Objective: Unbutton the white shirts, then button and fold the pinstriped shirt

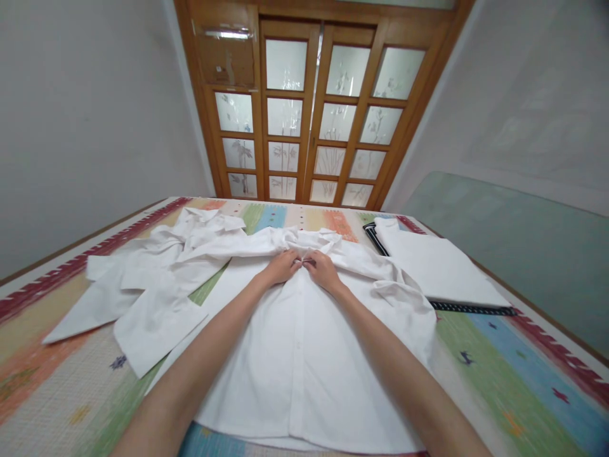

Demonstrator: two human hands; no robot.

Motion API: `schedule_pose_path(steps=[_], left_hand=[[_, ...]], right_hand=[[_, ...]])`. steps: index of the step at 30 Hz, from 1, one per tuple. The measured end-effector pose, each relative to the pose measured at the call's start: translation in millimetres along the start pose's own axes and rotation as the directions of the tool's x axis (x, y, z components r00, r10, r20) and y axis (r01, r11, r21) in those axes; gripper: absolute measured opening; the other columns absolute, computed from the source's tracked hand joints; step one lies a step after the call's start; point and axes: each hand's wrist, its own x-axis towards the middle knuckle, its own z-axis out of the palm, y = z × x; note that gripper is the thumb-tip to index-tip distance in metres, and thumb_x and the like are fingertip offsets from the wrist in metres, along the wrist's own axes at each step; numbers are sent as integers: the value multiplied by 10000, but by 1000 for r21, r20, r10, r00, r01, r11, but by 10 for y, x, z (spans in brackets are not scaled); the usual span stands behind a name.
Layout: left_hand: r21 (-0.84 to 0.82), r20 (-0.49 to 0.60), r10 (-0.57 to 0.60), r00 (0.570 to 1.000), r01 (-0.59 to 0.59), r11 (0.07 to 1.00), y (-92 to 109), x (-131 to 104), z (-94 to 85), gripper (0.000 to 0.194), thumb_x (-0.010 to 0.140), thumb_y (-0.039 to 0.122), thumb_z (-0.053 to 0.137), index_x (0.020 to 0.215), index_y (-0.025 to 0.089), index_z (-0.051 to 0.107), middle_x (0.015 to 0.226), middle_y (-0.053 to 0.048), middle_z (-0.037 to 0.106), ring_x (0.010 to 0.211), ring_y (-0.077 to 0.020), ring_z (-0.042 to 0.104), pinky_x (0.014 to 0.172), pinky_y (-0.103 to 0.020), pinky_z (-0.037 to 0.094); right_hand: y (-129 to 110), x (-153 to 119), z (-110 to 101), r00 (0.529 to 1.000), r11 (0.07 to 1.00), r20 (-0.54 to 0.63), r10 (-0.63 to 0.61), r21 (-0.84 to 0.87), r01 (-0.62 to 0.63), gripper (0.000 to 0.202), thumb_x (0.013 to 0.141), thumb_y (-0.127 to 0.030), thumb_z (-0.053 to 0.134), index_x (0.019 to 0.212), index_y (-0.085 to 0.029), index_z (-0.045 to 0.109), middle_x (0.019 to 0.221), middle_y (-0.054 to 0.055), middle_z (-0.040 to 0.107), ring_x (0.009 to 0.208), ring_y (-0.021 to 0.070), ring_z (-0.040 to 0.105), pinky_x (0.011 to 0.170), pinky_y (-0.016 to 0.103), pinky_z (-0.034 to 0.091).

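Observation:
A white buttoned shirt (323, 355) lies spread out, its hem toward me and its collar end away from me. My left hand (282, 266) and my right hand (321, 269) meet at the upper part of its front placket, close to the collar. The fingers of both hands are pinched on the shirt's fabric, the fingertips nearly touching. The fabric bunches around them. Whether a button sits between the fingertips is too small to tell.
Crumpled white garments (157, 279) lie at the left. At the right is a folded white garment (438, 266) with dark patterned cloth (471, 309) beneath it. A colorful striped cloth (514, 374) covers the surface. Beyond stand glazed wooden doors (309, 120); a pale green panel (514, 235) is at the right.

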Motion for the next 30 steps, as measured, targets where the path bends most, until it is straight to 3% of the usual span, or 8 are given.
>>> schedule_pose_path(steps=[5, 10, 19, 26, 30], left_hand=[[-52, -75, -34, 997, 30, 998, -2, -43, 23, 198, 888, 201, 423, 904, 159, 615, 929, -84, 652, 911, -213, 590, 846, -336, 451], [-86, -102, -59, 993, 50, 995, -6, -55, 48, 154, 858, 204, 483, 888, 150, 624, 845, -67, 651, 812, -193, 581, 774, -303, 452], [-118, -141, 4, 990, -21, 993, -9, -89, 41, 117, 819, 208, 590, 895, 149, 657, 778, -33, 618, 737, -165, 559, 731, -286, 444], [-86, -160, -11, 987, -3, 996, 0, -80, 73, 139, 825, 263, 618, 892, 144, 642, 823, -51, 619, 773, -186, 564, 744, -309, 453], [-100, -147, -8, 989, -7, 995, 9, -75, 68, 127, 881, 216, 522, 854, 161, 634, 839, -55, 620, 824, -196, 568, 793, -329, 453]], right_hand=[[11, -34, 17, 997, 998, -79, -7, 59, 11, 67, 791, -112, 602, 771, -175, 612, 822, 41, 609, 776, 172, 552, 756, 287, 424], [-22, -46, -3, 994, 998, -110, -8, 68, 16, 72, 782, -116, 604, 738, -171, 592, 787, 37, 591, 750, 172, 536, 733, 283, 418], [22, -36, 46, 986, 987, -165, -32, 149, 57, 136, 728, -44, 618, 712, -178, 598, 755, 23, 587, 729, 168, 547, 703, 279, 418], [29, -35, 60, 984, 988, -175, -29, 142, 54, 99, 753, -90, 609, 721, -184, 602, 751, 25, 590, 730, 173, 541, 715, 293, 421], [16, -34, 42, 987, 987, -148, -58, 142, 79, 58, 757, -121, 620, 743, -177, 607, 734, 14, 563, 678, 152, 513, 675, 274, 417]])
